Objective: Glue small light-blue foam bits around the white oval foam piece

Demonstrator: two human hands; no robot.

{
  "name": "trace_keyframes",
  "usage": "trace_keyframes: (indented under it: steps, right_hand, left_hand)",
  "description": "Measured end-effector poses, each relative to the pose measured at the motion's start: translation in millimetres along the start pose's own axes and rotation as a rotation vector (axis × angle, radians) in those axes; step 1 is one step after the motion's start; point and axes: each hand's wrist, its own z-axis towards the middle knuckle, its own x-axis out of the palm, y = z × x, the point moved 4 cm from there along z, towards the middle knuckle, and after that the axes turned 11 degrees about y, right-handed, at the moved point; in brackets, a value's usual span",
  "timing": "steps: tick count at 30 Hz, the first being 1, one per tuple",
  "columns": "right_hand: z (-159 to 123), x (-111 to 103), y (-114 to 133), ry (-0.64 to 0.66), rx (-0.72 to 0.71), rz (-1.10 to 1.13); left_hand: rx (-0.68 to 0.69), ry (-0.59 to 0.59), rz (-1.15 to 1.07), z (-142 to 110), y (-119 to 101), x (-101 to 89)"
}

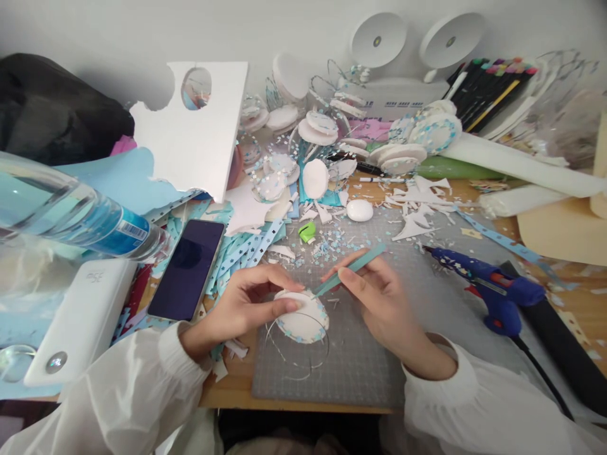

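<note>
Pinched between the thumb and fingers of my left hand [256, 297] is a white oval foam disc [303, 319]. Small blue and white stars line its rim, and a thin wire loop [296, 378] curves out below it. My right hand [374, 294] is closed on slim teal tweezers [353, 268], whose narrow tip meets the disc's upper rim. Loose tiny stars [332, 246] are scattered on the grey cutting mat [351, 373] just beyond my hands. Among them sits a small bright green piece [307, 232].
At right a blue glue gun [493, 287] rests on the mat, its cord trailing forward. A phone [187, 268], a power bank [83, 322] and a water bottle [95, 215] are at left. Behind stand star-covered foam discs [317, 126], a cut white board [199, 139] and white scraps [417, 208].
</note>
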Motion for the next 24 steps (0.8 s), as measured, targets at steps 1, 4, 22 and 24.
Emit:
trace_keyframes:
  steps: [1,4,22,24]
  right_hand:
    - [0,0,-1,0.003,0.019,0.016]
    - [1,0,-2,0.011,0.042,0.033]
    - [13,-19,-5,-0.248,0.15,0.479]
    - [15,-22,-7,-0.279,0.171,0.577]
  left_hand:
    - [-0.002,0.001,0.005,0,0,0.1]
    - [-0.001,0.001,0.004,0,0,0.2]
    - [-0.239,0.033,0.017,-1,8,4.3]
    - [-0.286,0.062,0.188,1,8,6.7]
